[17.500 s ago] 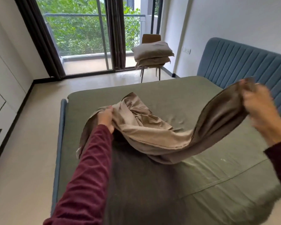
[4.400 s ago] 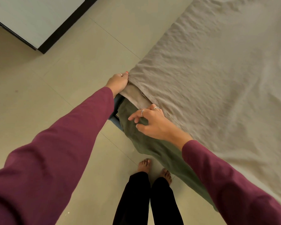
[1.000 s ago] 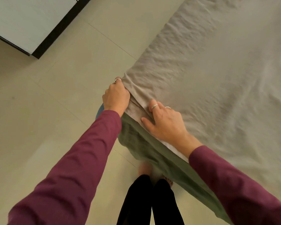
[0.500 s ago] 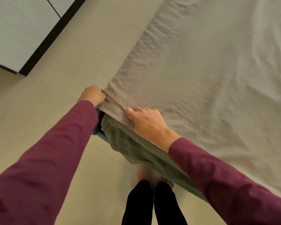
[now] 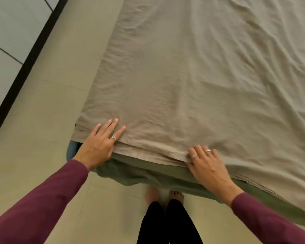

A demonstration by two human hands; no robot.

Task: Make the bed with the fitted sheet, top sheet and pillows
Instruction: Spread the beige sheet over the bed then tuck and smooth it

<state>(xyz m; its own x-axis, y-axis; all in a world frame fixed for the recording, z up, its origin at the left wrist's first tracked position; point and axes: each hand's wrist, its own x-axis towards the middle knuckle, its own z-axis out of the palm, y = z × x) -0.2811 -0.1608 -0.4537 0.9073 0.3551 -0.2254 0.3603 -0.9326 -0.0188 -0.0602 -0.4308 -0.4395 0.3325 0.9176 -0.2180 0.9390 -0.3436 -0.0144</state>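
A white cabinet [image 5: 5, 50] with a dark plinth is seen at the far left, standing on the pale tiled floor [image 5: 48, 120]. To its right the bed is covered by the beige top sheet [image 5: 192, 76], which is spread flat, lightly creased, with its long axis running away from the viewer toward the top of the frame; its near hem lies across the foot of the bed, slanting down toward the right. Under that hem the green fitted sheet [image 5: 148, 175] is shown hanging loose over the mattress end, and a small part of the blue bed frame [image 5: 71, 150] is exposed at the near left corner.

The left hand [image 5: 99, 145] is laid flat on the top sheet just beside that corner, its fingers extended and slightly spread, palm down, nothing being gripped (a ring is worn on one finger). The right hand [image 5: 208, 166] is placed further right along the same hem, also palm down; its fingers are bent over a small bunch of folds at the edge, though whether fabric is actually pinched cannot be told. Both arms are covered by maroon sleeves [image 5: 42, 205]. Between them, at the bottom, black trouser legs [image 5: 165, 224] and bare feet [image 5: 176, 195] are seen on the floor, close against the hanging green fabric.
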